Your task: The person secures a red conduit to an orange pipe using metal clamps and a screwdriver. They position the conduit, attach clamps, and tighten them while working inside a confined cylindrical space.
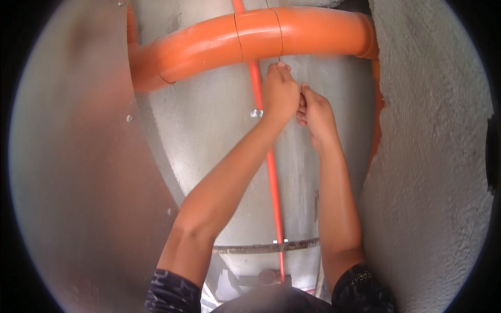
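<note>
A thick orange pipe [313, 31] crosses the wall [209, 130] in front of me. A thin dark wire or cord [281, 41] runs over the pipe and down to the fingers of my left hand [282, 96], which is closed just under the pipe, seemingly on its end. Close beside it, slightly lower, my right hand [317, 112] is closed too, its thumb pressed toward curled fingers. Whatever lies between those fingers is hidden or too small to make out. A second thin dark line [239, 39] circles the pipe further left.
A narrow red-orange conduit [274, 182] runs down the wall behind my left forearm, fixed by a metal clamp [256, 113]. A smooth metal-like panel [78, 156] stands close on the left. Rough plaster [433, 156] closes in on the right. A dark curved band [250, 248] crosses below.
</note>
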`<action>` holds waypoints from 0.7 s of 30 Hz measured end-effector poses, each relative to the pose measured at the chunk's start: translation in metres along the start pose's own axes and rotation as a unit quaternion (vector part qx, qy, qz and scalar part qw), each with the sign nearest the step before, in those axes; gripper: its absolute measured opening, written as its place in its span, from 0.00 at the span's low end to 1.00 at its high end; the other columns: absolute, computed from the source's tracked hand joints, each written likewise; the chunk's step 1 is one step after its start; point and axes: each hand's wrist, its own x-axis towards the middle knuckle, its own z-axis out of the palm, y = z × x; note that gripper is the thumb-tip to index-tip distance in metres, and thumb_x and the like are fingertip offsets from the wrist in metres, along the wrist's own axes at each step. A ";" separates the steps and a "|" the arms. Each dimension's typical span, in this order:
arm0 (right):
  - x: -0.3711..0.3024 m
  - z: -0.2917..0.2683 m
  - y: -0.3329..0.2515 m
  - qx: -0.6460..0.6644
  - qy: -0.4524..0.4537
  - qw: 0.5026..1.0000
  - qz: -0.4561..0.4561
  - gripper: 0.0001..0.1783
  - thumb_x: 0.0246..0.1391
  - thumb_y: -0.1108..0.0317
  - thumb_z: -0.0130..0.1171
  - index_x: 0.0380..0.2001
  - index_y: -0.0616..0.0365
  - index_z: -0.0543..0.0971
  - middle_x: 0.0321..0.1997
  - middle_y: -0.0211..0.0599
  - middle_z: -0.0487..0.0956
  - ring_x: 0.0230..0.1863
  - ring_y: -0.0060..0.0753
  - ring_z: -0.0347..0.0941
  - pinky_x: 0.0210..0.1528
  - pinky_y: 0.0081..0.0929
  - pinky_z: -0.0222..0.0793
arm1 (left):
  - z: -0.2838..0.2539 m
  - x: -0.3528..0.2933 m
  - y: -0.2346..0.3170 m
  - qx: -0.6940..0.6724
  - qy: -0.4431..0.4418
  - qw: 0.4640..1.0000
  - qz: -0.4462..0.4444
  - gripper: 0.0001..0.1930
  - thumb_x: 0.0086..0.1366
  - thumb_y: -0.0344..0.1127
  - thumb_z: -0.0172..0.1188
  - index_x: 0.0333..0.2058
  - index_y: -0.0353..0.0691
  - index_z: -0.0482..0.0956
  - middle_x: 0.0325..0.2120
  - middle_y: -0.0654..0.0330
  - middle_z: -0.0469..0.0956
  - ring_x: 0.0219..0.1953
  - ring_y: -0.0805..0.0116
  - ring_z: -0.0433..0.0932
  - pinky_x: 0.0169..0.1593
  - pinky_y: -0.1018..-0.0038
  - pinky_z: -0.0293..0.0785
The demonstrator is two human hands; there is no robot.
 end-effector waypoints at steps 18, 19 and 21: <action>0.004 0.003 -0.019 -0.060 0.008 0.996 -0.067 0.30 0.75 0.46 0.45 0.46 0.65 0.82 0.43 0.44 0.84 0.47 0.35 0.78 0.51 0.32 0.73 | 0.002 0.000 -0.030 0.029 -0.029 0.999 0.032 0.18 0.79 0.41 0.43 0.48 0.32 0.75 0.29 0.58 0.75 0.24 0.69 0.71 0.28 0.69 0.70; 0.004 0.006 -0.024 -0.094 0.019 0.992 -0.086 0.31 0.75 0.46 0.45 0.47 0.67 0.82 0.45 0.46 0.84 0.48 0.36 0.79 0.52 0.32 0.73 | 0.005 0.001 -0.034 -0.019 -0.032 0.999 0.024 0.18 0.80 0.42 0.43 0.49 0.32 0.75 0.31 0.57 0.76 0.27 0.68 0.73 0.31 0.68 0.72; 0.002 0.011 -0.032 -0.173 0.058 0.978 -0.100 0.31 0.74 0.48 0.47 0.49 0.70 0.81 0.49 0.52 0.85 0.52 0.40 0.81 0.55 0.34 0.73 | 0.006 0.001 -0.040 -0.111 -0.063 0.989 -0.077 0.19 0.80 0.43 0.43 0.50 0.33 0.75 0.36 0.55 0.79 0.33 0.66 0.77 0.37 0.67 0.76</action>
